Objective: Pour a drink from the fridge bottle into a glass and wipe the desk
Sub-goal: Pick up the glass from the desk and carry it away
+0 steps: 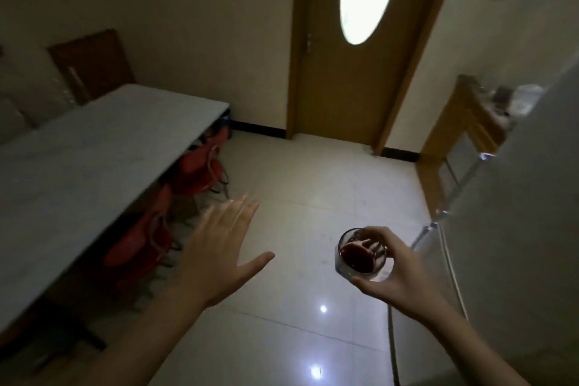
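Far left: long grey table (94, 147) with red chairs (197, 166) tucked under it. Left of centre: left hand (216, 247), empty, fingers spread, above the tiled floor (313, 185). Background centre: wooden door (351, 72), closed. Right of centre: right hand (391, 273) gripping a glass (360, 255) of dark red drink. Far right: white fridge (517, 213).

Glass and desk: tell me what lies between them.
In the head view, the open left hand hangs between the glass, held in the right hand, and the desk. Red chairs stand at the desk's edge; the rest is bare tiled floor.
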